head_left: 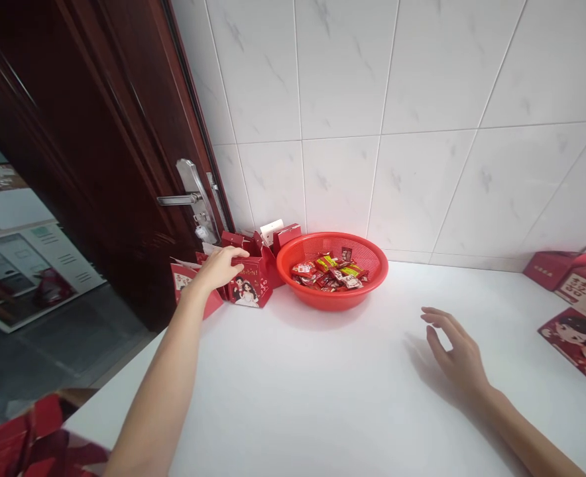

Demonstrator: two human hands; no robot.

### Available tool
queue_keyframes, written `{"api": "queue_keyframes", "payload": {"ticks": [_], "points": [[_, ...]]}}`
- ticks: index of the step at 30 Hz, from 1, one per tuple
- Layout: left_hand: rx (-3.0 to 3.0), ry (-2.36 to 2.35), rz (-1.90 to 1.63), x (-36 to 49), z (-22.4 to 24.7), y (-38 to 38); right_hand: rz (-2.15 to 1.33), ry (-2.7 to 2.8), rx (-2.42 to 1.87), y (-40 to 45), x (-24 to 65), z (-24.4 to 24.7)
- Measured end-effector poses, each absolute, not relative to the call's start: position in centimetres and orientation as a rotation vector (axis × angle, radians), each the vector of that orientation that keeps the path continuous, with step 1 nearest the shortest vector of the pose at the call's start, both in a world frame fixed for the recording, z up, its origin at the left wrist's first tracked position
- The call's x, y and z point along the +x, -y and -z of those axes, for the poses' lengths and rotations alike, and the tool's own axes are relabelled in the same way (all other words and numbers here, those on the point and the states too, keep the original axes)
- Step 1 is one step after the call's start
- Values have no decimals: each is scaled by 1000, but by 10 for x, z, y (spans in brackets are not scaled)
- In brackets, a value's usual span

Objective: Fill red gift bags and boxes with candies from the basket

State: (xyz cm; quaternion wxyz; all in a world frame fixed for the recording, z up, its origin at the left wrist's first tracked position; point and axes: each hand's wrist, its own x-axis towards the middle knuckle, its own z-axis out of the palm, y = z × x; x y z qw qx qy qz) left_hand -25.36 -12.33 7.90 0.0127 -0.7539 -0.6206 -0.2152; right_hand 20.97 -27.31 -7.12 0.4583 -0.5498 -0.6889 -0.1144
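My left hand (pixel 219 268) is at the top edge of a red candy box (pixel 250 288) printed with a cartoon couple. Its thumb lies against the front face and the fingers reach over the top; the far fingertips are partly hidden. More red boxes (pixel 288 234) stand close around it, some with raised flaps. Just right of them is a red plastic basket (pixel 333 301) with several wrapped sweets (pixel 330 271) inside. My right hand (pixel 455 351) hovers low over the white table, fingers curved and apart from the thumb, holding nothing.
Several printed red boxes (pixel 579 344) lie at the table's right edge. A tiled wall (pixel 343 179) backs the white table (pixel 297 397). A dark wooden door (pixel 124 132) with a metal handle (pixel 178 199) stands at left. Red items (pixel 24 437) sit below, lower left.
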Motion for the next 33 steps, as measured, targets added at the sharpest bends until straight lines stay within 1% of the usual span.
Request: {"api": "queue_keyframes", "payload": {"ticks": [4,11,16,18,22,27,29,33], "points": [[-2322,1911,747,-261,-74,126,206,1725,-1334,273,205,76],[-2379,1854,753,-268,-69,131,53,1795,-1280,274,198,77],[-2325,1856,795,-262,-72,135,17,1839,-1273,276,193,77],[-2263,1899,893,-257,-76,143,2,1849,-1266,277,191,77],[-2240,1917,1209,-244,-86,170,-92,1839,-1273,281,184,74],[-2548,1704,1429,-208,-91,202,-457,1726,-1321,294,159,64],[-2681,1604,1436,-186,-88,210,-664,1695,-1317,300,146,60],[-3010,1368,1337,-139,-80,218,-1013,1643,-1122,306,127,56]]}}
